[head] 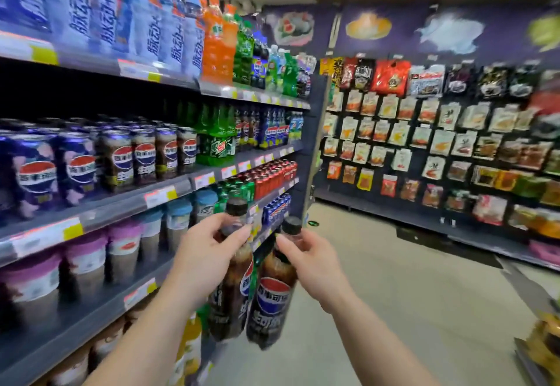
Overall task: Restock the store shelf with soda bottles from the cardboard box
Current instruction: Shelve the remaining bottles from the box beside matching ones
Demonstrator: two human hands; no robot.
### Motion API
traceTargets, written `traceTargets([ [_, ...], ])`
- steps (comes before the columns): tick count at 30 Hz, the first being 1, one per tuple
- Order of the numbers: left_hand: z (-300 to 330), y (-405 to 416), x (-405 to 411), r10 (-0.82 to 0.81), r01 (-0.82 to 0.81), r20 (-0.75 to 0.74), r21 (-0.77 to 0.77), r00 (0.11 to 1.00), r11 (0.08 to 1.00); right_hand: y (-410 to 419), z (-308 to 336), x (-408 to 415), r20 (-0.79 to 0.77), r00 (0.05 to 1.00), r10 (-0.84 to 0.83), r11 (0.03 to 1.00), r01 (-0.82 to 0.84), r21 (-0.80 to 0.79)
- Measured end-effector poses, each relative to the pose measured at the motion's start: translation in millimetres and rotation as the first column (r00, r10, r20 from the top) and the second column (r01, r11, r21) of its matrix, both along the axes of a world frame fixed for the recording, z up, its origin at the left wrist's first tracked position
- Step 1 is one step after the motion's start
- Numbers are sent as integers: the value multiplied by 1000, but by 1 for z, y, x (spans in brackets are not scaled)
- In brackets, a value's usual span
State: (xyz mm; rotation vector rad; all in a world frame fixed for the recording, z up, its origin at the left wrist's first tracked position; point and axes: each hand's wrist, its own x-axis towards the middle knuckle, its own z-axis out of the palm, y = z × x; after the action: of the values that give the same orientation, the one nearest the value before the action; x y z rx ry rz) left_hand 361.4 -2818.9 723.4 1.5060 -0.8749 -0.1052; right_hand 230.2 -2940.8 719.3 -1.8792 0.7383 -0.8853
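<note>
While both forearms reach up from the bottom of the frame, each hand carries a dark cola bottle by its neck. The left hand (209, 249) has its fingers (239, 235) curled round the left bottle (231, 279), whose label shows part of a red, white and blue Pepsi globe. The right hand (315, 261) grips the right bottle (272, 297), its label bearing the Pepsi globe and Chinese writing. Both bottles hang near upright at lower centre, black caps up, bases tilted slightly toward each other, beside the shelf (169, 191) at left, where Pepsi cans (78, 167) and green Mountain Dew bottles (216, 140) stand.
</note>
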Motion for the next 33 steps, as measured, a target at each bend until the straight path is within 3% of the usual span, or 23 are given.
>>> traceTargets([
  [6,21,-144,53,-29,25,69,59,997,998,-146,16,45,74,992,-105,995,104,11],
  [11,4,-252,95,-1,-3,89,47,996,999,-269,8,93,59,995,-78,995,81,-55],
  [19,11,-403,161,241,-243,67,36,968,969,-452,19,193,-33,990,137,981,-141,-133],
  [24,33,-450,200,383,-379,112,-56,917,924,-519,46,269,-17,966,257,945,-255,-204],
  [29,69,-482,258,415,-360,202,-260,887,896,-552,89,351,136,935,327,920,-282,-271],
  [33,96,-503,306,480,-385,282,-333,831,861,-565,117,412,203,908,366,899,-289,-330],
])
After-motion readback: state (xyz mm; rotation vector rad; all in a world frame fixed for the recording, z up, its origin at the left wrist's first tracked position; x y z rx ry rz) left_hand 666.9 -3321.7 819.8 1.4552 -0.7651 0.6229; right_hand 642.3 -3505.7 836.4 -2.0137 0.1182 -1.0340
